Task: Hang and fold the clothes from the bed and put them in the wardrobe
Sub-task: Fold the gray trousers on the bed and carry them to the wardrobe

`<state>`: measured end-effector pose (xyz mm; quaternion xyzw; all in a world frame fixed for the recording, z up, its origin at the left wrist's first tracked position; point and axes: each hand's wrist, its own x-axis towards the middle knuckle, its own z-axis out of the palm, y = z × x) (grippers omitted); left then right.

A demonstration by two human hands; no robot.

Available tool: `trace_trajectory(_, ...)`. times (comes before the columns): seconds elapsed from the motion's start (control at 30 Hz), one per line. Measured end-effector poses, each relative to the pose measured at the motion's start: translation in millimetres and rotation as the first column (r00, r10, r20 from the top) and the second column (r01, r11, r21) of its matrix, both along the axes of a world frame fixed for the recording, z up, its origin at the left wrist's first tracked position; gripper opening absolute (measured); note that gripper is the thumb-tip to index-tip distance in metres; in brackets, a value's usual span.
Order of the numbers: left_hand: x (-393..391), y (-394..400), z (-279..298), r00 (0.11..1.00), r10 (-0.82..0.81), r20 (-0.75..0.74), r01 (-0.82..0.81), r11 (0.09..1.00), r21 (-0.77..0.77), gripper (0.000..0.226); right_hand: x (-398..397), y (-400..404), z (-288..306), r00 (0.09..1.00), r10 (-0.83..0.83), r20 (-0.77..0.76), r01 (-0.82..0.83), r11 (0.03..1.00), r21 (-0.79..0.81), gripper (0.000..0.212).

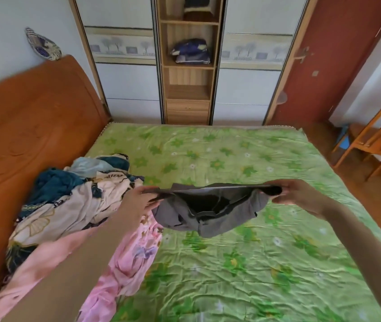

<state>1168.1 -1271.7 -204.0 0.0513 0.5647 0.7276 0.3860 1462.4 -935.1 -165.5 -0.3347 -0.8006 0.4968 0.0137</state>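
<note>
A grey garment (208, 208) hangs stretched in the air above the green flowered bed sheet (243, 263). My left hand (138, 201) pinches its left edge and my right hand (298, 196) pinches its right edge, so the top edge runs taut between them and the rest sags below. A heap of clothes (68, 205) in cream, teal and pink lies on the left side of the bed, partly hidden by my left forearm. The wardrobe (188, 66) stands beyond the bed, with open wooden shelves in its middle.
A folded blue bundle (190, 52) lies on a middle wardrobe shelf, and another dark one above it. White sliding doors (124, 77) flank the shelves. An orange headboard (29, 117) rises at the left. A wooden chair (375, 138) and a red door (329, 66) stand at the right.
</note>
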Motion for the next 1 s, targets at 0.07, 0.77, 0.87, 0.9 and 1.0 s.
trace_trajectory(0.07,-1,18,22,0.986,0.022,-0.166,-0.048,0.987,-0.155,0.019,-5,11,17,0.988,-0.09,-0.127,0.112,0.977,0.18,0.014)
trace_trajectory(0.77,-6,116,178,0.88,-0.239,-0.411,0.32,0.937,0.141,0.043,12,78,205,0.704,-0.234,-0.671,0.55,0.776,0.307,0.026)
trace_trajectory(0.87,-12,116,197,0.83,-0.184,-0.527,0.269,0.959,0.088,0.037,15,77,219,0.658,-0.265,-0.705,0.564,0.794,0.228,0.03)
trace_trajectory(0.9,-13,117,203,0.817,-0.166,-0.552,0.259,0.961,0.095,0.033,16,75,223,0.659,-0.259,-0.707,0.543,0.813,0.209,0.03)
trace_trajectory(1.0,-15,120,218,0.808,-0.077,-0.584,0.182,0.975,0.124,0.04,18,66,230,0.695,-0.198,-0.691,0.471,0.852,0.229,0.034)
